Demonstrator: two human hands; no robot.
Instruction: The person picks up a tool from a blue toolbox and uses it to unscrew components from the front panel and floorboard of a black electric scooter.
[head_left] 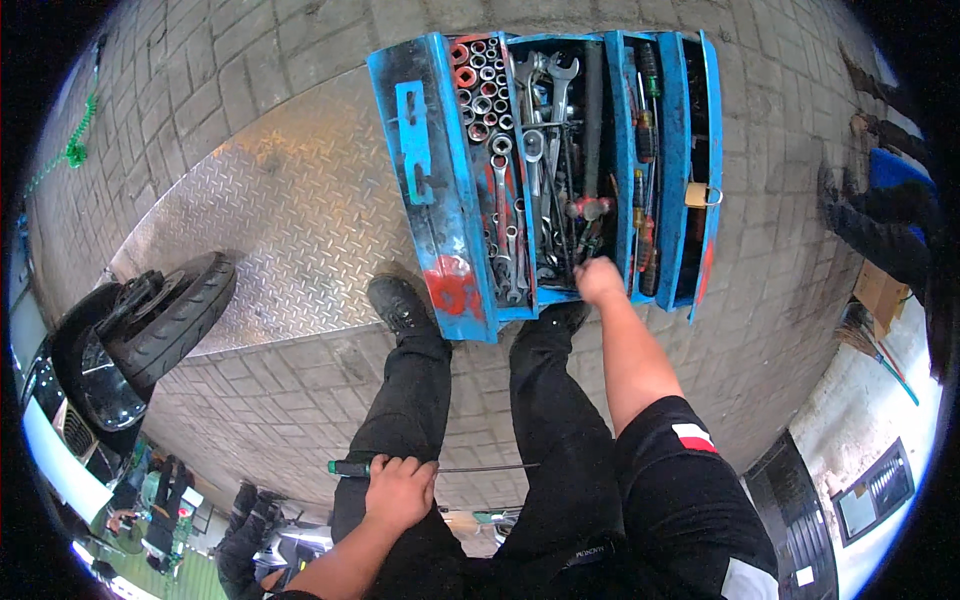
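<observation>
The right hand (600,280) reaches into the open toolbox (545,170) on the floor; whether its grip is closed on any tool cannot be told. Wrenches (545,150) lie packed just ahead of it, sockets (480,90) further left. The left hand (398,492), grip closed around a screwdriver (430,468), rests at the thigh. Risks: fingers may snag among the tangled tools; the screwdriver's shaft may jab the leg.

right hand (600,280) fingertips buried in the toolbox (440,200) clutter so no telling what it's on, screwdriver (440,467) handle mostly swallowed by the left hand (400,492), scooter wheel (165,320) chopped off at the rim, sockets (480,90) too tiny to size up
</observation>
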